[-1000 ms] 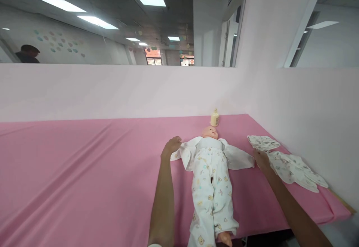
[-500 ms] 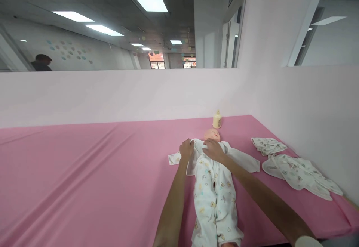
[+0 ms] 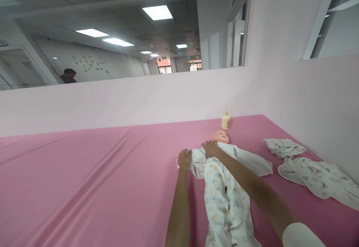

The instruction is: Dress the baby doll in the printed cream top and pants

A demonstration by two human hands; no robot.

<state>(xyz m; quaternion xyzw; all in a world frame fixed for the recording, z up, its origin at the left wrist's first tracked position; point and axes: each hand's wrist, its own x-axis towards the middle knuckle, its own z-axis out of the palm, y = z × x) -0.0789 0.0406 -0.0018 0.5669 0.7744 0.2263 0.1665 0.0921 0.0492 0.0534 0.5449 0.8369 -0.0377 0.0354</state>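
Observation:
A baby doll [image 3: 221, 136] lies face up, dressed in a white long-sleeved shirt [image 3: 249, 160] and white pants [image 3: 228, 202] with small coloured prints. My left hand [image 3: 184, 159] is closed around the end of the shirt sleeve on the left side, held out away from the body. My right hand [image 3: 211, 149] has its fingers curled over the shirt at the shoulder on that same side, just below the doll's head. The other sleeve lies spread flat to the right. The doll's hands are hidden.
A cream pump bottle [image 3: 226, 121] stands behind the doll's head near the wall. On the right lie a folded printed cloth [image 3: 284, 148] and a printed baby garment [image 3: 319, 178]. Pink sheeting [image 3: 98, 187] covers the table. Beyond the window, a person [image 3: 68, 76] is visible.
My left hand has moved from the shirt's front edge outward to the sleeve end, covering the printed cuff seen before. My right hand has shifted toward the left-side shoulder. The view has tilted slightly.

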